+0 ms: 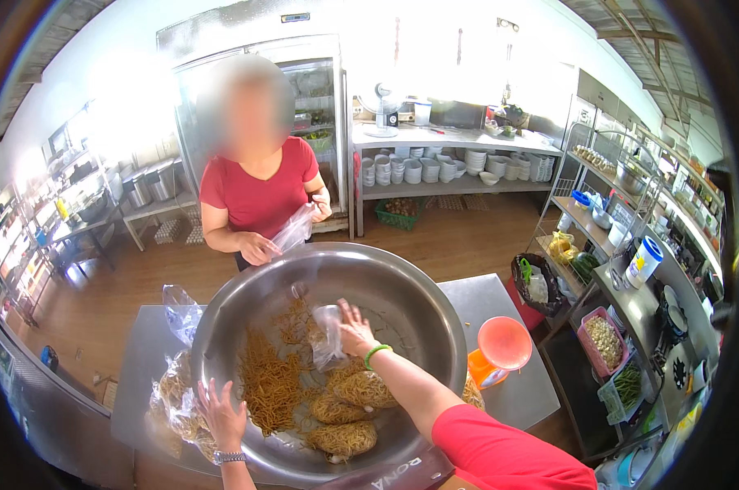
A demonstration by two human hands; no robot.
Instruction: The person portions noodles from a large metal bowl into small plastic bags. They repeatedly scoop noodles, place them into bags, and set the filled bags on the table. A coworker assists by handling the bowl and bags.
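Note:
A very large steel bowl stands before me on a metal table. Loose brown fried noodles lie at its left side, and several bags of noodles rest at its near right. Inside the bowl my right hand, a green bangle on its wrist, is at a clear plastic bag with some noodles by it; the grip is not clear. My left hand, fingers spread, lies at the bowl's left rim and holds nothing. More bagged noodles sit on the table just left of that hand.
Across the bowl a person in a red shirt holds a clear plastic bag. An orange scale stands right of the bowl on the metal table. Wire shelving is at the right; a counter with stacked white bowls stands behind.

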